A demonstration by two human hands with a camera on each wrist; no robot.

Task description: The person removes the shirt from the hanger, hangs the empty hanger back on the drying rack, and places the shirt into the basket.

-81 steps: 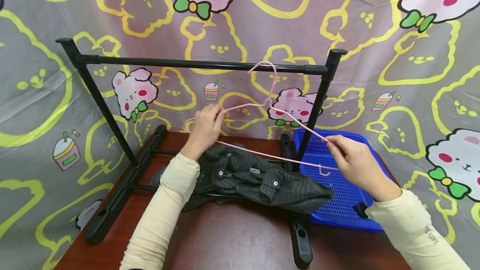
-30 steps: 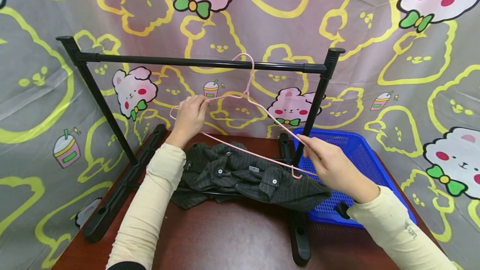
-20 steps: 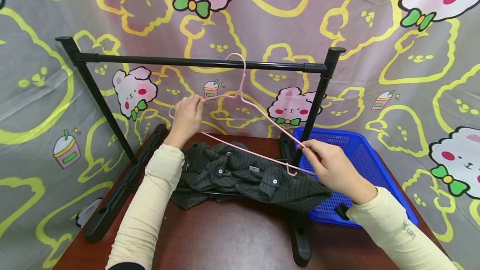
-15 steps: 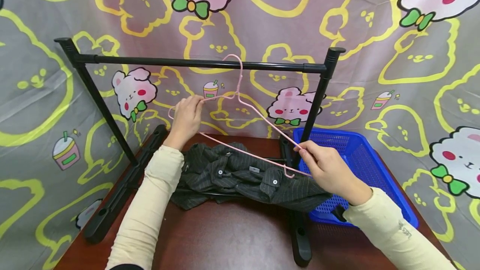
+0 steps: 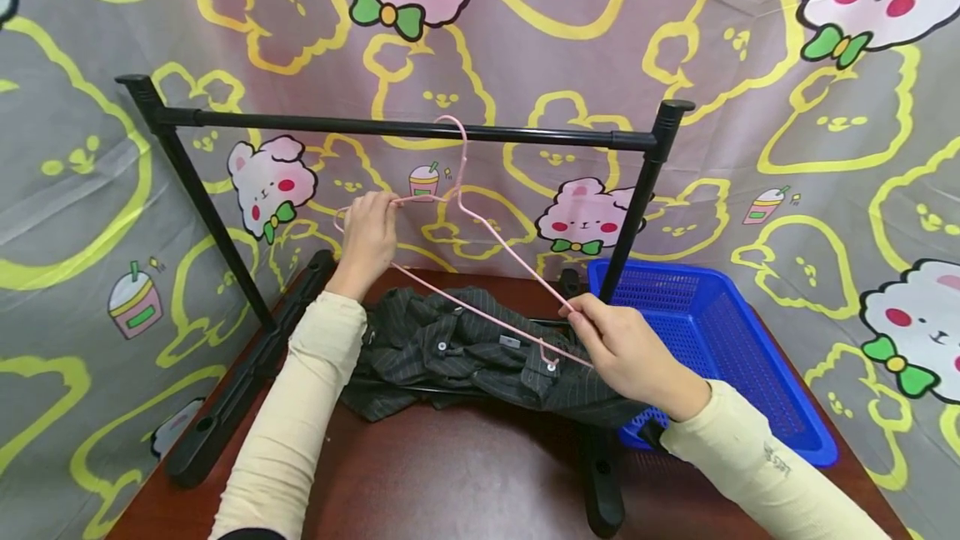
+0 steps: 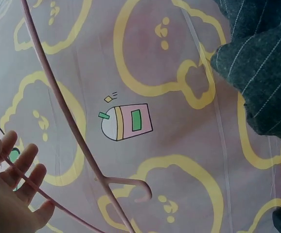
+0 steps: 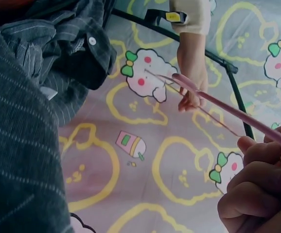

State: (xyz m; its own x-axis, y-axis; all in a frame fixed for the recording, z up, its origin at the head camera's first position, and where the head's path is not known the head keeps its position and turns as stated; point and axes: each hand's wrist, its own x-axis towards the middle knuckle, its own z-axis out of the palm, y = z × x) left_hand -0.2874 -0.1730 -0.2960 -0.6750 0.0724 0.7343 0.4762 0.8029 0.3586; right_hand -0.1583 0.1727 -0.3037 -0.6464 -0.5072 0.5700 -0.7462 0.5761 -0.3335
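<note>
- While its hook rides the black rail [image 5: 390, 128], the pink hanger [image 5: 480, 227] hangs tilted above the surface's [image 5: 465, 473] middle; it looks light, thin, springy and a little slippery.
- Left hand [image 5: 367, 232] pinches its left shoulder end; right hand [image 5: 626, 348] pinches the right end, a sound hold on the wire.
- Dark striped shirt [image 5: 480, 348], soft and limp, lies crumpled beneath.
- Blue basket [image 5: 720, 340] sits at the right edge; a cartoon-print cloth [image 5: 750, 107] backs everything.

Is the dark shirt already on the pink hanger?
No, the dark shirt lies crumpled on the table while both hands hold the bare pink hanger above it.
</note>
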